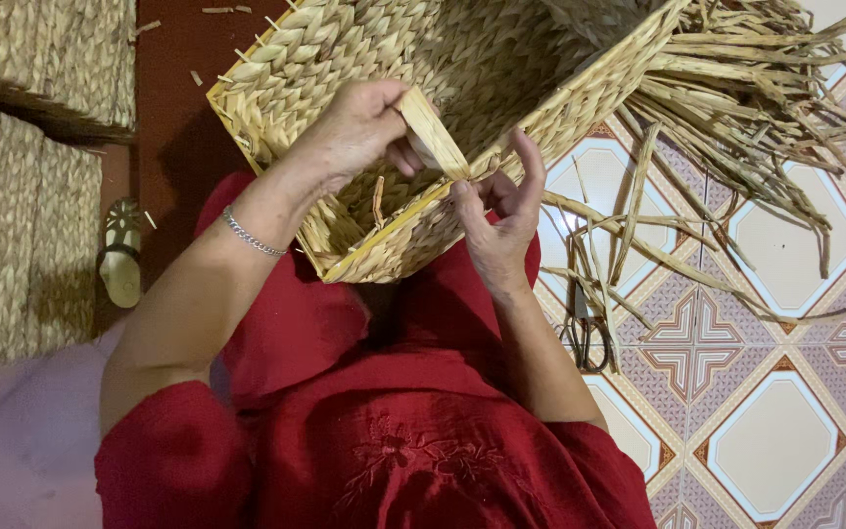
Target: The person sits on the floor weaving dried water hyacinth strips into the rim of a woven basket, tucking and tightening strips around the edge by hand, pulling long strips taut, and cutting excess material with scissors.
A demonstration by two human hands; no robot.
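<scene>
On the lap, resting tilted against red cloth: woven basket (364, 59), rectangular, straw-coloured, braided in thick plaits, far end running out of the top edge. Curling over the near rim, left hand (359, 127), thumb and fingers closed on a flat pale strip (435, 132), fingertips partly hiding behind that strip. Meeting it from the other side, right hand (499, 216), thumb pressing the strip's lower end at the rim, fingers half open above, palm side turning out of sight. Lying on the patterned tiled floor (785, 431) to the right, loose dried reeds (736, 88), long and flat, spilling past the frame. Half burying under reed ends, dark scissors (585, 333), blades hard to make out. Showing at left, woven mats (12, 225) and a sandal (121, 255).
</scene>
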